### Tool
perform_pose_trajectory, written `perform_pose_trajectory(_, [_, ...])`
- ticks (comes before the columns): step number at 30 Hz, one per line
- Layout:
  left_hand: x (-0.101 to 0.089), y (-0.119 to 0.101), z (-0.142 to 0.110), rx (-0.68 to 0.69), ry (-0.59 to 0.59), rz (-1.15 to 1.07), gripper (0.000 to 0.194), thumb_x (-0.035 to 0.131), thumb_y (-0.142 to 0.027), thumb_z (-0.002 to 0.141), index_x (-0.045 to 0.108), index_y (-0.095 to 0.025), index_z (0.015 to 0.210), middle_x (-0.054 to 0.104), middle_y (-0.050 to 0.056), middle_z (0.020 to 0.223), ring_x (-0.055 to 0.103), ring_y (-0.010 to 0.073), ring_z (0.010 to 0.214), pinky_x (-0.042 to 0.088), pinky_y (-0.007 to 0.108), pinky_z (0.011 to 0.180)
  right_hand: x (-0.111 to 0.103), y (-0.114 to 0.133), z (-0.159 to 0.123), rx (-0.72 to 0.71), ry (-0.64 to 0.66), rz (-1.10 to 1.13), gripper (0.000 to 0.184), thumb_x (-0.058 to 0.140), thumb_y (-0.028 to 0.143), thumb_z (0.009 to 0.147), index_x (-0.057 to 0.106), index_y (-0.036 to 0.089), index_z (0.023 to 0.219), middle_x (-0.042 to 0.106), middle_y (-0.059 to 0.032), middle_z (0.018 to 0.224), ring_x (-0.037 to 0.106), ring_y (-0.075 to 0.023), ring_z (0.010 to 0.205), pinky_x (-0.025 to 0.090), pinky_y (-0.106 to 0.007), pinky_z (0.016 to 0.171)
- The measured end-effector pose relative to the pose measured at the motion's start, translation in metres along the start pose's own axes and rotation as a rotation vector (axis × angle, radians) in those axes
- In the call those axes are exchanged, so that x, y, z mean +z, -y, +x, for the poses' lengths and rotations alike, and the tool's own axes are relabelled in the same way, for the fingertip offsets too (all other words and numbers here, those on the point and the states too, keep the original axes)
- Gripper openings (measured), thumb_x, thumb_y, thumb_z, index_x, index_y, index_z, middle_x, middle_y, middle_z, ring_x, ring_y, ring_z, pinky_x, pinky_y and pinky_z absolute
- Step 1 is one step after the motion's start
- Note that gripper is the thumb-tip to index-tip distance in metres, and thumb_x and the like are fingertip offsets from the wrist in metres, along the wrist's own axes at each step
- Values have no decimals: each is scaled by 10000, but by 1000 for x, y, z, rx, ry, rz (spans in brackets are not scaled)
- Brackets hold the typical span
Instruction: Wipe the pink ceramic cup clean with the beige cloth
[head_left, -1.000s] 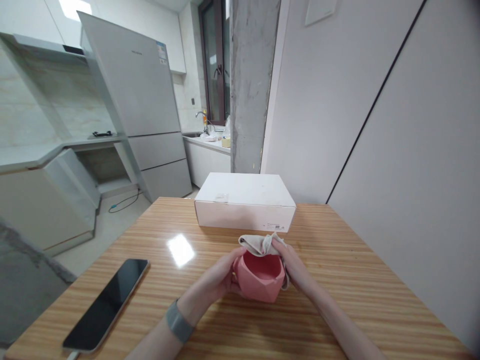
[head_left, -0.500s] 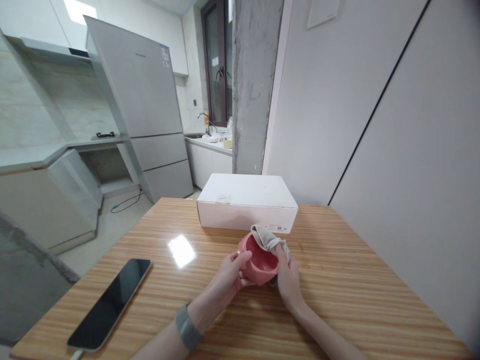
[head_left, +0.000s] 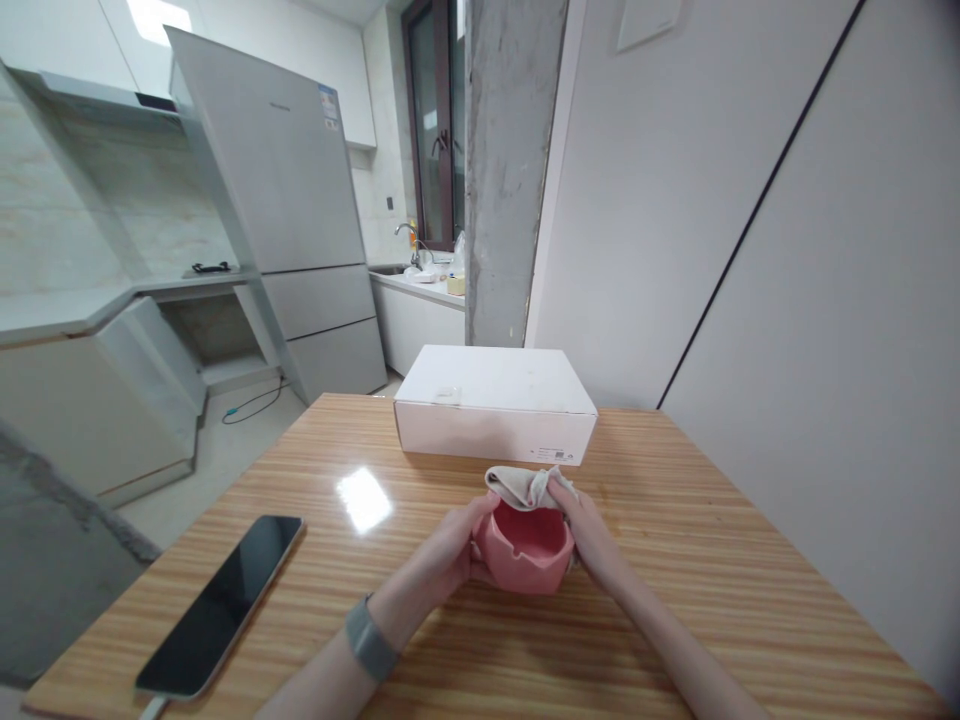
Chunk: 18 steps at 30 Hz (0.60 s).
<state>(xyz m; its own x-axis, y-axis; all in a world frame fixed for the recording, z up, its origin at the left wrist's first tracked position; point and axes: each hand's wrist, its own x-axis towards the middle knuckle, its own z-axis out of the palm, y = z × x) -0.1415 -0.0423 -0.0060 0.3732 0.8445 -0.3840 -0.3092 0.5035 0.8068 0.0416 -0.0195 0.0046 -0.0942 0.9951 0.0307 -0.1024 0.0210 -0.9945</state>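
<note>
A pink faceted ashtray with a notched rim is held above the wooden table, its opening facing up and slightly toward me. My left hand grips its left side, thumb at the rim and fingers underneath. Across the far rim lies a beige cloth, partly covering the opening. My right hand pinches this cloth against the right side of the rim; some of its fingers are hidden behind the ashtray.
A white box stands just beyond my hands at the table's far edge. On the left of the wooden table lies a black phone with a cable plugged in. A fridge and kitchen counters stand behind.
The ashtray has turned and come slightly lower and nearer, showing its notched front. The cloth has shifted to lie across the far rim, and my right hand has moved with it.
</note>
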Motion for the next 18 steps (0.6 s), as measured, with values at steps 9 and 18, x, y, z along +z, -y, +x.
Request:
perform_pose_trajectory(9, [13, 5, 5, 281, -70, -181, 400, 699, -360, 735, 613, -94, 1022, 723, 133, 932, 690, 234, 804, 569, 348, 688, 30, -15, -18, -300, -267, -4, 479, 515, 507, 866, 562, 208, 1237, 605, -75, 1266, 518, -253, 1192, 352, -383, 1046])
perform_pose_trajectory(18, [1, -4, 7, -10, -20, -90, 609, 465, -654, 796, 643, -148, 1085, 714, 94, 907, 674, 193, 659, 575, 332, 575, 9, -21, -1, -119, -181, 52, 447, 560, 552, 818, 683, 176, 1025, 725, -80, 1021, 605, -302, 1073, 403, -440, 995])
